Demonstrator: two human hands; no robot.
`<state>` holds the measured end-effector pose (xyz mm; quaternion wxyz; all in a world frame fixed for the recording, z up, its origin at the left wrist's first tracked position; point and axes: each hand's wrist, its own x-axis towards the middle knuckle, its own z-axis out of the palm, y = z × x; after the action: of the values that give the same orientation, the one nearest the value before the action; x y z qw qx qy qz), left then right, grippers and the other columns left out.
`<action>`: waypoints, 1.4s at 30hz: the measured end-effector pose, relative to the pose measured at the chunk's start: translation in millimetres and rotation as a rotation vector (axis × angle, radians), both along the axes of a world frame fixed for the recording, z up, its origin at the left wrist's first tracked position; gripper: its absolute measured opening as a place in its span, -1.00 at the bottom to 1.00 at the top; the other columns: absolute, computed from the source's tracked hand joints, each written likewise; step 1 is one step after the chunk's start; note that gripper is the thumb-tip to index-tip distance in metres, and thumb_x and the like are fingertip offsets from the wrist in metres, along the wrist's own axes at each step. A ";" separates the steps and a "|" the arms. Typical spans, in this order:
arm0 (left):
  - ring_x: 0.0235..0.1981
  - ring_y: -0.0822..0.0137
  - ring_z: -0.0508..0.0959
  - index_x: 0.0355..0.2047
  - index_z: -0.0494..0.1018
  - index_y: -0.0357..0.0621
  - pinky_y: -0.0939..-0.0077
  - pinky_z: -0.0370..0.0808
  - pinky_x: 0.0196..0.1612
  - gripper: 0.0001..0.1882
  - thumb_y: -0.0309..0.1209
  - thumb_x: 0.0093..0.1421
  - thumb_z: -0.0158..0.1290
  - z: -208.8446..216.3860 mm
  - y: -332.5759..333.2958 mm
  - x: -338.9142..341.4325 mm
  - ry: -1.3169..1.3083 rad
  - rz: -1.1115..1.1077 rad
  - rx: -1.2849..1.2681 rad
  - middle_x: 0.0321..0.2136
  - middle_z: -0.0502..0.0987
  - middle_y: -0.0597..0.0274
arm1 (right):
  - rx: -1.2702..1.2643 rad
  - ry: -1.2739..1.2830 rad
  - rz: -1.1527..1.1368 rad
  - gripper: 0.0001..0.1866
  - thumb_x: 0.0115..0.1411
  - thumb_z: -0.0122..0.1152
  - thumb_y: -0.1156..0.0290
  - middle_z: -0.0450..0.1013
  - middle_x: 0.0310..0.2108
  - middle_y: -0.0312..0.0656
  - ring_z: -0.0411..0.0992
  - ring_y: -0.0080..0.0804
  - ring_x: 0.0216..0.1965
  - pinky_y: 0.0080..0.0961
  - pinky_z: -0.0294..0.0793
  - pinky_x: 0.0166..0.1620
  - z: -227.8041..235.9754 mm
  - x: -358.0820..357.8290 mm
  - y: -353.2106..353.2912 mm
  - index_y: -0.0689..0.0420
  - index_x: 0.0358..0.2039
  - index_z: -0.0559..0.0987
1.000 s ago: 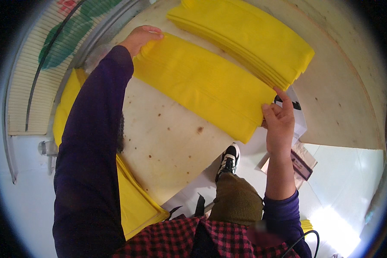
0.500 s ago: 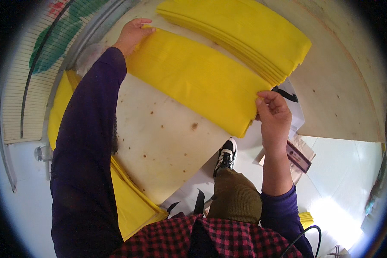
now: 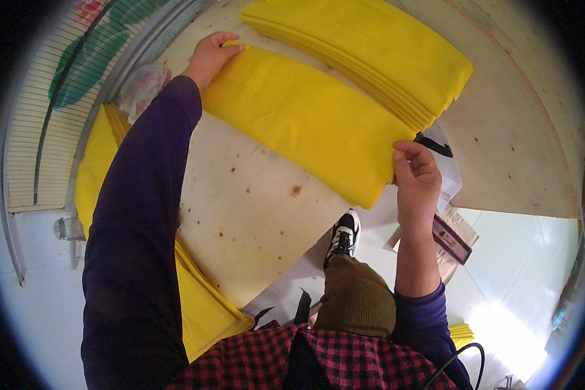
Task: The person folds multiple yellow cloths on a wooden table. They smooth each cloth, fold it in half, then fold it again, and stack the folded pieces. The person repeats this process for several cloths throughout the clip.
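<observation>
A long folded yellow cloth (image 3: 299, 120) stretches slantwise over the stained pale tabletop (image 3: 240, 208), from far left to near right. My left hand (image 3: 213, 60) pinches its far-left corner between thumb and fingers. At the other end my right hand (image 3: 417, 182) grips the right corner, thumb against the bent fingers. This end of the cloth reaches past the table's edge. Just beyond it lies a thick stack of folded yellow cloths (image 3: 370, 49), its layers showing along the near side.
More yellow cloth (image 3: 208, 312) lies at the near left, partly behind my left arm, and another yellow pile (image 3: 97, 175) sits farther left. A clear plastic bag (image 3: 143, 88) rests by the far-left edge. My shoe (image 3: 344, 233) and a framed brown piece (image 3: 452, 238) are below on the tiled floor.
My left hand and forearm have shifted slightly right, and the cloth's left end has come with them. My right hand keeps its hold, almost unmoved.
</observation>
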<state>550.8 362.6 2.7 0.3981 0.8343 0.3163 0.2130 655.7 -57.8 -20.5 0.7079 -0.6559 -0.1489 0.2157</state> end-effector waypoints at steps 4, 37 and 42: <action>-0.26 0.43 0.49 -0.08 0.45 -0.24 0.61 0.44 -0.20 -0.64 -0.39 0.13 0.18 3.3 -4.9 -3.2 0.046 0.024 0.026 -0.24 0.50 0.21 | 0.009 0.029 0.026 -0.87 0.22 0.08 0.59 0.44 -0.41 -0.32 0.38 -0.70 -0.46 -0.70 0.43 -0.44 1.0 -0.2 -2.5 0.25 -0.22 0.51; 0.12 0.21 0.40 -0.03 0.44 -0.16 0.41 0.28 0.16 -0.66 -0.52 0.15 0.07 137.3 -231.7 -325.9 0.093 0.333 0.477 0.02 0.46 0.11 | 0.018 -0.194 0.276 -0.92 0.21 0.13 0.56 0.41 -0.48 -0.35 0.32 -0.68 -0.52 -0.75 0.33 -0.42 44.3 -79.3 -70.8 0.23 -0.29 0.54; 0.10 0.20 0.41 -0.04 0.43 -0.23 0.39 0.28 0.17 -0.67 -0.59 0.14 0.04 125.1 -330.0 -467.8 0.193 0.664 0.493 0.00 0.47 0.10 | -0.109 -0.300 0.539 -0.91 0.16 0.19 0.51 0.45 -0.51 -0.26 0.39 -0.60 -0.48 -0.65 0.39 -0.37 62.9 -114.0 -42.9 0.27 -0.36 0.55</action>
<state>83.0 32.7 127.8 0.0649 0.7735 0.5434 0.3196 541.7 -100.7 42.3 0.5592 -0.6543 -0.4083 0.3041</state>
